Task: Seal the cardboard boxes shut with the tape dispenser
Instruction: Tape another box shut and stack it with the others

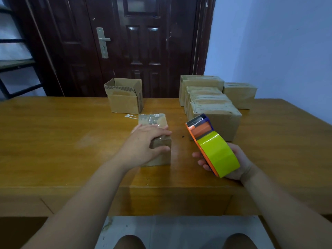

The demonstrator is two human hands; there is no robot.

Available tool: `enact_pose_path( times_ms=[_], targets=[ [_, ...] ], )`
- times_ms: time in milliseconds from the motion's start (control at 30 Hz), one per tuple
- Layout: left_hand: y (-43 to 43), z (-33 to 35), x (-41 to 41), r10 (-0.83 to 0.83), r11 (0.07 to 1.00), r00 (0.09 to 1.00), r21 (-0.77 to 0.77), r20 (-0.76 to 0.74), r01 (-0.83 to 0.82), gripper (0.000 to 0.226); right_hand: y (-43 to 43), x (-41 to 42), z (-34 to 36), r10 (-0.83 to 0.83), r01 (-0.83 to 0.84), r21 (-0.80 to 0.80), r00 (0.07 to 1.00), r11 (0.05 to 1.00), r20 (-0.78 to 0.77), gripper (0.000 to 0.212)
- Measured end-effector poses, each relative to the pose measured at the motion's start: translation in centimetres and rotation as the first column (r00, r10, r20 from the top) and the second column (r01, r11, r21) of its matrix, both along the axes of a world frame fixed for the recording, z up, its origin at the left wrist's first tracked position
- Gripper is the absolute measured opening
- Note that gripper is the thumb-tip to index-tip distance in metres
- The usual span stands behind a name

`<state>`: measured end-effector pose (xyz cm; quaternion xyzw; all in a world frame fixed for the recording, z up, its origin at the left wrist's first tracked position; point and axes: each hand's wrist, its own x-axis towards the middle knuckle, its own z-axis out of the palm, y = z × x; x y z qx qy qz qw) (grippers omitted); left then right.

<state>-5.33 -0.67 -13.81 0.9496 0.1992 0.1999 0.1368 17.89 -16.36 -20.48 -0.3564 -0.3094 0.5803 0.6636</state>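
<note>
Gripping tape dispenser (213, 149) — box (154, 120) pressed.

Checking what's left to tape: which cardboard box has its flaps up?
The lone box before the door: flaps up. The taped box under the left hand and the boxes at right are closed.
</note>
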Motion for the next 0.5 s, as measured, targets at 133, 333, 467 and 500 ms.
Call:
enact_pose_path(
  times_ms=[133, 333, 467, 500],
  targets=[
    [0.4, -0.5, 0.5, -0.019, 0.999, 0.999, 0.048, 0.025, 0.018, 0.044, -0.4, -1.2, 0.4, 0.102, -0.100, 0.028, 0.992, 0.995, -0.072, 0.052],
    [-0.2, 0.1, 0.6, 0.099, 0.951, 0.971, 0.306, -0.219, -0.028, 0.072, -0.4, -1.8, 2.1, 0.079, -0.079, -0.002, 0.997, 0.997, 0.003, 0.060],
    [-3.1, 0.4, 1.1, 0.132, 0.968, 0.958, 0.174, 0.255, -0.180, 0.059, -0.5, -2.4, 2.6, -0.016, 0.017, -0.050, 1.000, 0.999, 0.007, 0.065],
    [-4.4, 0.8, 1.3, 0.148, 0.981, 0.901, 0.058, 0.408, -0.187, 0.047, -0.5, -2.6, 2.7, -0.030, 0.032, -0.038, 0.999, 0.999, 0.038, 0.064]
  ],
)
